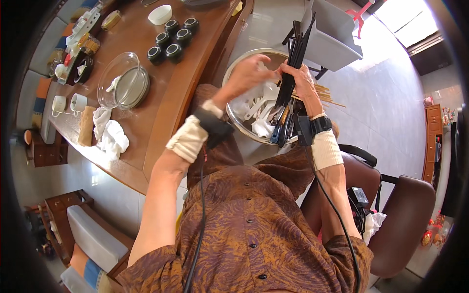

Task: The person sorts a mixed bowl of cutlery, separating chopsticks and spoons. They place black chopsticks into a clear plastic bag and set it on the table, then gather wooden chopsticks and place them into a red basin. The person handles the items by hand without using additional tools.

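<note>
My right hand (302,82) grips a bundle of black chopsticks (289,82), held upright in the picture above a large round metal basin (240,128). Close to the bundle's left side is my left hand (253,73), blurred, its fingers apart; whether a fingertip touches the bundle is unclear. In the basin lie a white slotted plastic utensil (269,91), a crumpled white cloth or bag (262,128), utensils with blue and wooden handles (280,126) and light wooden chopsticks (324,93), which stick out over the right rim.
On the wooden table (157,146) at left stand several dark cups (174,51), a white bowl (160,14), clear glass dishes (128,86) and white cloths (113,139). A grey plastic bin (326,36) stands beyond the basin. A brown chair (399,227) is at right. Cables run along both arms.
</note>
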The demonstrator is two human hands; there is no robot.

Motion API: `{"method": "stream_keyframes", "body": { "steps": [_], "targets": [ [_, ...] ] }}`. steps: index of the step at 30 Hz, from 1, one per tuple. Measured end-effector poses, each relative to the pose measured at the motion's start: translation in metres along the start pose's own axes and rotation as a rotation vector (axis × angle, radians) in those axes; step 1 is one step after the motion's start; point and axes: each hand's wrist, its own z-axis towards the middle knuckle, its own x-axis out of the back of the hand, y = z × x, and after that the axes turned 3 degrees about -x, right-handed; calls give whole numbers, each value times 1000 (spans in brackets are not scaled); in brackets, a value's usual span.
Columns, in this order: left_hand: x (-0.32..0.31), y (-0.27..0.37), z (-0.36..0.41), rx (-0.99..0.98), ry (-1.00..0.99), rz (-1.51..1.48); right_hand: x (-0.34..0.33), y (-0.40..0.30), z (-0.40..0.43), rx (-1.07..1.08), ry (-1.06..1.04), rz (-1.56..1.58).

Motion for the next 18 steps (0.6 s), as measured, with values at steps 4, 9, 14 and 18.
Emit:
{"method": "stream_keyframes", "body": {
  "steps": [4,9,14,18],
  "targets": [
    [-29,-2,2,-43,81,-50,-9,-1,-2,77,121,-92],
    [-35,-15,8,-64,137,12,6,-8,-3,149,144,30],
    [-44,-58,3,9,186,-76,38,-38,-3,266,199,204],
    [-50,-69,12,90,218,-74,50,-53,-8,315,267,247]
  ]
}}
